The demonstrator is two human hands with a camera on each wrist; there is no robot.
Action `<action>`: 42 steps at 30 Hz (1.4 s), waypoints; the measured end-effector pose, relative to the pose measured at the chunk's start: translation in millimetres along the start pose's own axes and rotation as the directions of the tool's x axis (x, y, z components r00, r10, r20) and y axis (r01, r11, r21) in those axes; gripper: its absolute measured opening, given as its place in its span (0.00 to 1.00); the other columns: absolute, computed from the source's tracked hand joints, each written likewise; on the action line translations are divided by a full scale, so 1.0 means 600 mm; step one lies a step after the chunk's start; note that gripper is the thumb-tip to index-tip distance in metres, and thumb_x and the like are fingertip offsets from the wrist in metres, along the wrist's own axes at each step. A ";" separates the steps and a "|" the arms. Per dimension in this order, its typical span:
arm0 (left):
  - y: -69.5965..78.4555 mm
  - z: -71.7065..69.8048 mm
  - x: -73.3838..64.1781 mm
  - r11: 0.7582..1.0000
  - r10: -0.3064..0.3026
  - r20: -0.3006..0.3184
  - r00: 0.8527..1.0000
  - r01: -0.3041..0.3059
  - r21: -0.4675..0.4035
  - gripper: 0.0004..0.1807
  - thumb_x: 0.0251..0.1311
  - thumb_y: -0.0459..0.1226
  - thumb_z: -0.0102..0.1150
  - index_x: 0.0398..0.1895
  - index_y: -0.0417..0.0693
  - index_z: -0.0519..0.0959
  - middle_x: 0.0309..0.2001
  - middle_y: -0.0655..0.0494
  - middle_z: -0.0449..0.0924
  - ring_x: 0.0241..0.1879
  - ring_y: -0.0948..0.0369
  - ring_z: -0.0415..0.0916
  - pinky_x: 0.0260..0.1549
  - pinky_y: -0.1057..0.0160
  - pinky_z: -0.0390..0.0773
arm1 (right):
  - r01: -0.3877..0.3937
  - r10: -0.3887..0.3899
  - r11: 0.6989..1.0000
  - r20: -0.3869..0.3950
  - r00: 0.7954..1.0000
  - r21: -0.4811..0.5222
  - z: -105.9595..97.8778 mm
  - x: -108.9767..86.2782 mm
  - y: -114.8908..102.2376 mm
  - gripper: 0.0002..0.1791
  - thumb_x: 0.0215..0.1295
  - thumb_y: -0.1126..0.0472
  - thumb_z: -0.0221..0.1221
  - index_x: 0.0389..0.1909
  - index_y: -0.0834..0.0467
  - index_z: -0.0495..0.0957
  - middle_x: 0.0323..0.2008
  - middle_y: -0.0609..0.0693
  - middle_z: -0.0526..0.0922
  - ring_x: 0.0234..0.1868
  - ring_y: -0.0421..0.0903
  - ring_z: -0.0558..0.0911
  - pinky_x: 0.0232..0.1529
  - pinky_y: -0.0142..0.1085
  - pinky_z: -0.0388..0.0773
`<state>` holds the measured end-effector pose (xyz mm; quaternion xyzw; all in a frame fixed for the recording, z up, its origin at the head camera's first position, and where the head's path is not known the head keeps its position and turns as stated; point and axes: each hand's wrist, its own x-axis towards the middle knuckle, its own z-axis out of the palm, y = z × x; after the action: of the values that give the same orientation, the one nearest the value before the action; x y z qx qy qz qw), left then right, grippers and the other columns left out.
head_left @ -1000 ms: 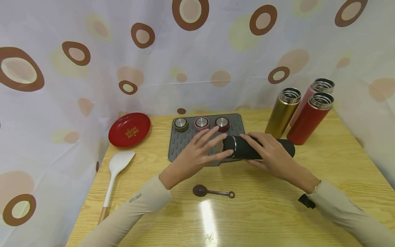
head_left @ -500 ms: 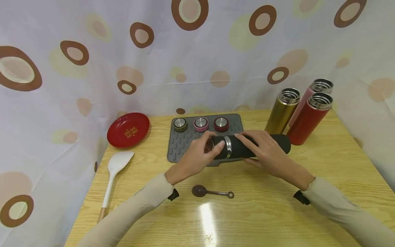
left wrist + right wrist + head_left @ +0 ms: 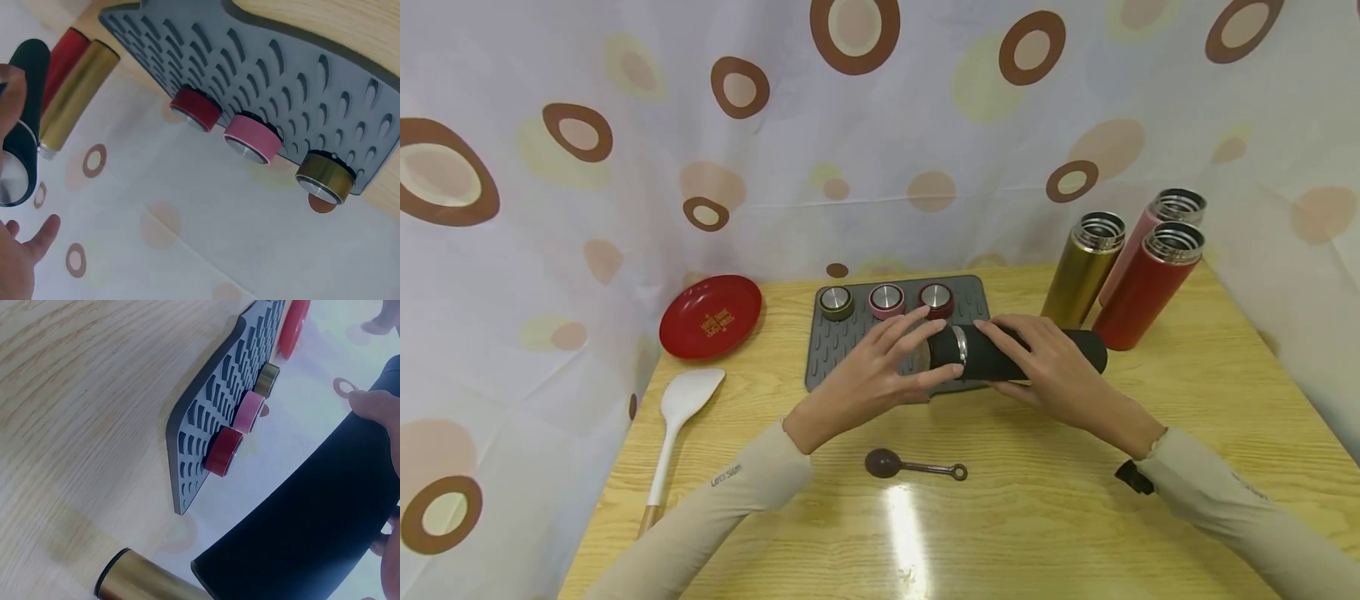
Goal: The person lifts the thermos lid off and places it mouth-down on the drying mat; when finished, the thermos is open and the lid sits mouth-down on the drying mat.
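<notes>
A black thermos flask lies sideways, held above the table in my right hand, which grips its body. Its black lid points left, with a silver ring where lid and body meet. My left hand is at the lid end, fingers spread out and fairly straight, thumb by the ring. In the left wrist view the lid's silver top shows beside the spread fingers. Seen from the right wrist, the black flask body slants across the lower right.
Behind the hands, a grey drying mat bears a green-gold lid, a pink lid and a red lid. Uncapped gold, pink and red flasks stand right. Also there: red plate, white spatula, brown spoon.
My left fingers closed round the lid half a second ago and now are spread apart again. The flask shifted slightly left from its place a second ago, still in my right hand.
</notes>
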<state>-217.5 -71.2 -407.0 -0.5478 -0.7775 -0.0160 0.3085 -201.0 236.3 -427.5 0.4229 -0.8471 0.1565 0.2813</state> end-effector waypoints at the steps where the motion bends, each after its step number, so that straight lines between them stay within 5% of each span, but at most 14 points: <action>1: -0.001 -0.001 -0.002 0.999 0.035 0.002 0.999 -0.035 0.024 0.54 0.62 0.44 0.76 0.82 0.70 0.48 0.78 0.43 0.51 0.80 0.42 0.54 0.72 0.48 0.70 | 0.001 -0.001 1.000 -0.002 1.000 0.001 -0.001 0.000 0.000 0.42 0.79 0.33 0.40 0.73 0.63 0.69 0.59 0.68 0.77 0.57 0.66 0.79 0.53 0.63 0.80; 6: -0.001 -0.001 0.000 0.996 0.084 -0.022 0.996 -0.084 0.018 0.38 0.65 0.29 0.70 0.74 0.62 0.66 0.76 0.49 0.63 0.75 0.48 0.64 0.62 0.56 0.80 | 0.021 -0.021 1.000 0.002 1.000 0.016 -0.005 0.002 -0.002 0.41 0.78 0.35 0.42 0.74 0.62 0.69 0.59 0.67 0.77 0.57 0.64 0.79 0.54 0.62 0.81; 9: 0.001 -0.002 0.003 0.982 -0.014 -0.090 0.996 -0.004 -0.189 0.36 0.60 0.32 0.76 0.70 0.54 0.72 0.70 0.48 0.73 0.66 0.52 0.76 0.56 0.63 0.83 | 0.025 -0.025 0.999 -0.003 1.000 0.031 -0.008 0.003 -0.007 0.40 0.77 0.36 0.43 0.74 0.62 0.69 0.59 0.67 0.77 0.58 0.64 0.79 0.55 0.62 0.81; 11: 0.004 -0.006 0.006 0.885 -0.178 -0.080 0.981 0.124 -0.449 0.35 0.56 0.32 0.79 0.67 0.48 0.74 0.58 0.48 0.82 0.51 0.59 0.84 0.45 0.64 0.86 | 0.028 -0.027 0.999 -0.012 1.000 0.044 -0.010 0.005 -0.012 0.39 0.77 0.36 0.43 0.74 0.62 0.69 0.60 0.66 0.77 0.58 0.64 0.79 0.55 0.62 0.81; 14: 0.011 -0.014 0.011 0.650 -0.421 0.028 0.907 0.323 -0.688 0.32 0.58 0.38 0.77 0.64 0.43 0.74 0.40 0.52 0.84 0.32 0.66 0.80 0.31 0.63 0.84 | 0.040 -0.038 0.997 -0.031 0.999 0.062 -0.012 0.011 -0.020 0.39 0.78 0.36 0.45 0.74 0.62 0.70 0.60 0.65 0.77 0.58 0.63 0.79 0.54 0.61 0.81; 16: 0.015 -0.018 0.017 0.592 -0.492 0.100 0.865 0.416 -0.690 0.28 0.62 0.42 0.72 0.61 0.41 0.74 0.32 0.55 0.81 0.27 0.67 0.77 0.25 0.61 0.83 | 0.045 -0.043 0.998 -0.038 0.998 0.053 -0.012 0.013 -0.022 0.38 0.78 0.37 0.45 0.73 0.62 0.70 0.59 0.66 0.77 0.57 0.63 0.79 0.53 0.61 0.81; 20: 0.023 -0.016 0.027 0.676 -0.499 0.147 0.854 0.490 -0.550 0.32 0.65 0.51 0.70 0.63 0.41 0.73 0.39 0.52 0.85 0.34 0.61 0.83 0.30 0.60 0.85 | 0.039 -0.038 0.999 -0.033 0.999 0.016 -0.012 0.009 -0.018 0.39 0.79 0.36 0.42 0.73 0.63 0.71 0.58 0.67 0.78 0.56 0.65 0.79 0.51 0.62 0.81; 23: 0.025 -0.010 0.024 0.755 -0.453 0.126 0.883 0.455 -0.472 0.42 0.61 0.53 0.74 0.72 0.45 0.66 0.61 0.45 0.79 0.44 0.57 0.84 0.37 0.59 0.86 | 0.032 -0.031 0.999 -0.025 0.999 0.010 -0.010 0.004 -0.015 0.39 0.78 0.36 0.42 0.73 0.63 0.71 0.58 0.68 0.77 0.56 0.65 0.80 0.51 0.62 0.81; 27: 0.021 -0.008 0.011 0.951 -0.167 0.023 0.986 0.167 -0.261 0.46 0.61 0.47 0.77 0.78 0.62 0.59 0.77 0.41 0.54 0.68 0.47 0.72 0.63 0.54 0.79 | 0.005 -0.004 1.000 -0.031 1.000 0.023 -0.007 0.003 -0.014 0.40 0.79 0.34 0.44 0.73 0.63 0.71 0.58 0.68 0.78 0.55 0.65 0.80 0.50 0.61 0.81; 29: 0.018 -0.009 0.006 0.993 -0.011 -0.029 1.000 0.007 -0.118 0.42 0.64 0.39 0.75 0.76 0.67 0.62 0.77 0.42 0.53 0.73 0.45 0.65 0.71 0.52 0.71 | -0.004 0.005 1.000 -0.035 0.999 0.030 -0.007 0.005 -0.014 0.41 0.79 0.33 0.44 0.73 0.63 0.71 0.58 0.67 0.78 0.54 0.65 0.81 0.51 0.62 0.82; 34: 0.006 -0.005 -0.002 0.997 0.080 -0.097 0.992 -0.080 0.004 0.38 0.61 0.28 0.73 0.71 0.64 0.69 0.72 0.47 0.61 0.73 0.46 0.64 0.72 0.52 0.70 | 0.029 -0.028 0.999 -0.026 0.999 0.042 -0.007 0.012 -0.014 0.40 0.79 0.34 0.44 0.73 0.62 0.71 0.58 0.67 0.77 0.54 0.64 0.80 0.51 0.61 0.82; 38: 0.002 -0.002 0.001 0.969 -0.081 -0.135 0.988 0.046 -0.244 0.36 0.57 0.31 0.78 0.67 0.53 0.70 0.67 0.43 0.70 0.65 0.49 0.73 0.61 0.59 0.80 | 0.026 -0.026 0.998 -0.016 1.000 0.052 -0.005 0.017 -0.013 0.40 0.78 0.35 0.45 0.74 0.62 0.70 0.59 0.67 0.77 0.55 0.64 0.80 0.52 0.61 0.81; 40: 0.005 -0.004 0.008 0.880 -0.233 -0.109 0.966 0.162 -0.446 0.36 0.55 0.35 0.80 0.65 0.47 0.70 0.62 0.43 0.73 0.57 0.52 0.79 0.52 0.64 0.84 | 0.016 -0.015 0.999 -0.015 1.000 0.052 -0.004 0.018 -0.012 0.40 0.77 0.34 0.45 0.74 0.62 0.70 0.59 0.67 0.77 0.56 0.64 0.79 0.53 0.61 0.81; 42: 0.008 -0.006 0.017 0.728 -0.403 -0.034 0.915 0.298 -0.617 0.33 0.58 0.39 0.79 0.62 0.43 0.71 0.54 0.44 0.77 0.46 0.57 0.81 0.41 0.68 0.84 | 0.017 -0.016 0.999 -0.015 1.000 0.046 -0.003 0.019 -0.012 0.41 0.77 0.34 0.45 0.74 0.62 0.69 0.59 0.67 0.77 0.56 0.65 0.79 0.53 0.62 0.81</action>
<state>-214.0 -61.8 -400.5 -0.4563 -0.7928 -0.3647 0.1738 -199.9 225.6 -419.0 0.4349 -0.8376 0.1771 0.2790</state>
